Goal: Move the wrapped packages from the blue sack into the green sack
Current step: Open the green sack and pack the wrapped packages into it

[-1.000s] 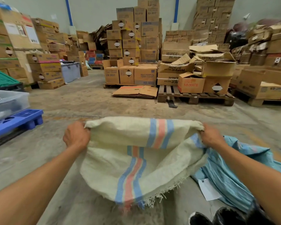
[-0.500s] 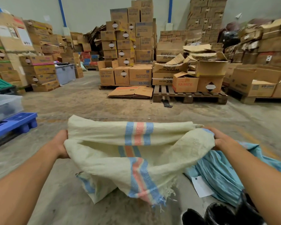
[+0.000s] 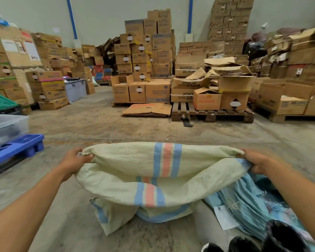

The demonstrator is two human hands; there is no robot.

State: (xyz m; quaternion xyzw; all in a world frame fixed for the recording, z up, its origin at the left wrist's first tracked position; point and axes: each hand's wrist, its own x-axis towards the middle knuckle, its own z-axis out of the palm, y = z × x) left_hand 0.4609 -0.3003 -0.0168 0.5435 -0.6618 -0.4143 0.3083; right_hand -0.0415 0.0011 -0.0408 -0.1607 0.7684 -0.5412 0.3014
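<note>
A pale green woven sack (image 3: 120, 180) with blue and red stripes hangs in front of me, its mouth stretched wide and its bottom crumpled on the concrete floor. My left hand (image 3: 75, 161) grips the left side of the rim. My right hand (image 3: 257, 160) grips the right side. The blue sack (image 3: 244, 202) lies flat on the floor at the lower right, partly under my right forearm, with a white label (image 3: 225, 217) on it. Black wrapped packages (image 3: 280, 235) show at the bottom right edge, beside the blue sack.
A blue plastic pallet (image 3: 16, 148) and a clear bin (image 3: 5, 128) stand at the left. Ahead, a wooden pallet (image 3: 213, 113) carries cardboard boxes, with flattened cardboard (image 3: 147, 110) on the floor. Stacked boxes line the walls. Bare concrete floor lies between me and them.
Both hands have pulled the green sack's rim wider apart, opening its mouth. The sack's bottom has dropped lower and now bunches on the floor.
</note>
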